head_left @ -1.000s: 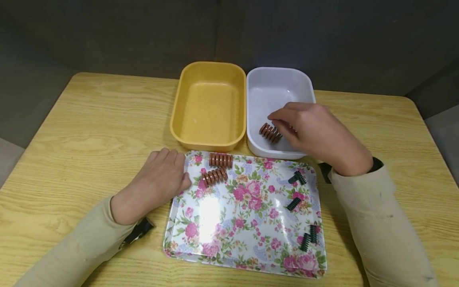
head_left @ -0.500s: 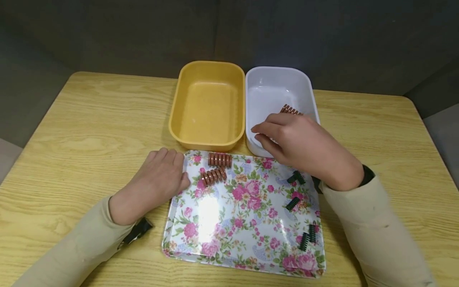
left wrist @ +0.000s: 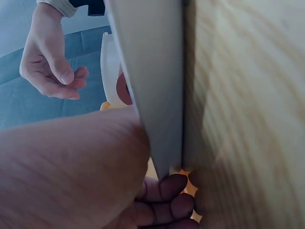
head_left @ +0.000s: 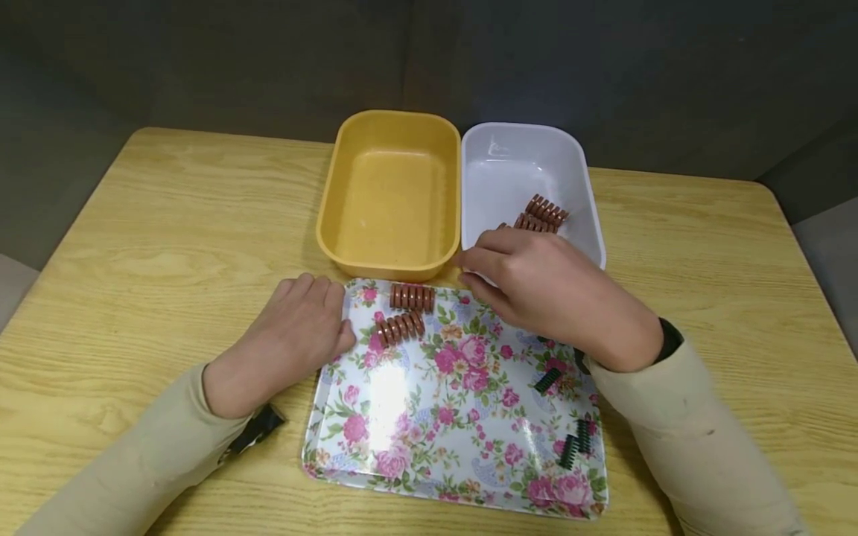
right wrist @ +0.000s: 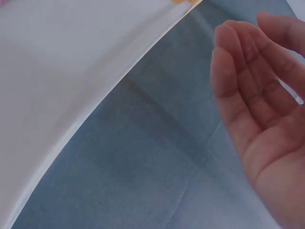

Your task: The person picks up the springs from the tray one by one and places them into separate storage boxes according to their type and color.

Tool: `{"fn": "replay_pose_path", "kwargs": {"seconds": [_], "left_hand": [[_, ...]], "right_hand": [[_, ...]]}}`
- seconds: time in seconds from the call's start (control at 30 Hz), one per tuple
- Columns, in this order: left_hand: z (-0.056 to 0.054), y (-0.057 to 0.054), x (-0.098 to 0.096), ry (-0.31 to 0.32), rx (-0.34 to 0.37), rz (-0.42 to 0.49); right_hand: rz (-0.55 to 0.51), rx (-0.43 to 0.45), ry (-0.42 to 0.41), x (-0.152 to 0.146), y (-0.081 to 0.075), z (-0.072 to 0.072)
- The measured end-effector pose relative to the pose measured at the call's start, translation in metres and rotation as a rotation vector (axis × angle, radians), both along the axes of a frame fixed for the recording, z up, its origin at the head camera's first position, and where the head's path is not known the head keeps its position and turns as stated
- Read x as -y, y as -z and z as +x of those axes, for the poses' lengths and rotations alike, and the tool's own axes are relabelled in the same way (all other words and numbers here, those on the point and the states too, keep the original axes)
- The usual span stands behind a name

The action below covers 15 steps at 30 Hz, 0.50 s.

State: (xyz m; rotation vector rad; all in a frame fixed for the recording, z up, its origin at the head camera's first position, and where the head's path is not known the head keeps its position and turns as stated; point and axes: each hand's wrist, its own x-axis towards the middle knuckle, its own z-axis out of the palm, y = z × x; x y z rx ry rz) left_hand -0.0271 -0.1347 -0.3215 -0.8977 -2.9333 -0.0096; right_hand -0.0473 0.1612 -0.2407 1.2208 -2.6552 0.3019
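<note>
In the head view my left hand (head_left: pixel 284 342) grips the left rim of a floral tray (head_left: pixel 456 406), thumb over the edge; the left wrist view shows its fingers (left wrist: pixel 174 205) curled at the tray's edge. My right hand (head_left: pixel 546 290) hovers over the tray's back edge and the front of a white bin (head_left: pixel 590 201). Its loosely bent fingers hold nothing in the right wrist view. Two brown coil springs (head_left: pixel 412 298) lie at the tray's back left. Small dark green springs (head_left: pixel 548 380) lie on its right side, partly hidden by my right wrist. Several brown springs (head_left: pixel 547 211) lie in the white bin.
A yellow bin (head_left: pixel 392 201) stands against the white bin's left side, with nothing seen inside. Both sit behind the tray on a wooden table (head_left: pixel 201 223). A dark wall (head_left: pixel 402 59) rises beyond the table's back edge.
My right hand has left the white bin's inside, moving left and toward me, uncovering the brown springs there. My left hand stays at the tray's rim.
</note>
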Motion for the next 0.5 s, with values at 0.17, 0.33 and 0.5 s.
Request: {"fn": "replay_pose_path", "kwargs": {"seconds": [0.17, 0.33, 0.5], "left_hand": [[0.000, -0.002, -0.002, -0.024, 0.045, -0.014], [0.000, -0.002, -0.003, -0.030, 0.043, -0.017], [0.001, -0.002, -0.004, -0.026, 0.035, -0.019]], "right_hand": [[-0.007, -0.017, -0.033, 0.003, 0.003, 0.002], [-0.015, -0.020, -0.088, 0.009, 0.007, 0.005], [-0.011, -0.004, -0.110, 0.017, 0.010, 0.009]]}}
